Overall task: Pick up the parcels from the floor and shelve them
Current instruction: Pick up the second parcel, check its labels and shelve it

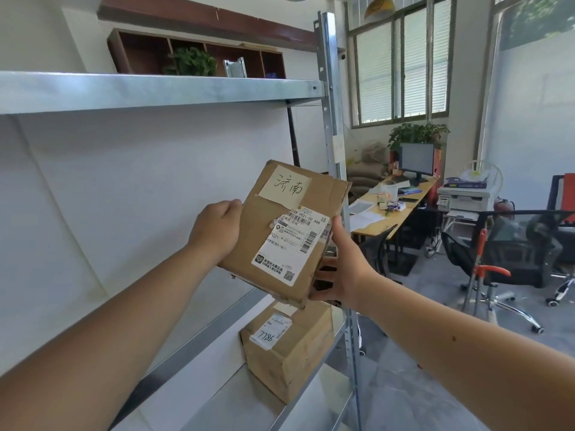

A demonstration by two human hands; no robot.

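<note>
A brown cardboard parcel (289, 225) with a handwritten paper note and white shipping labels is held up in front of the metal shelving unit (331, 119). My left hand (217, 231) grips its left edge. My right hand (345, 269) supports its right edge and lower corner. The parcel is tilted, at the height of the middle shelf's front edge (199, 334). Below it, a second cardboard parcel (289, 353) marked 7786 rests on the lower shelf.
The top shelf (155, 91) spans overhead, with a wooden cubby unit (196, 57) behind it. To the right stand a cluttered desk (392, 200) with a monitor (417, 160), a printer (463, 197) and several office chairs (510, 256) on grey floor.
</note>
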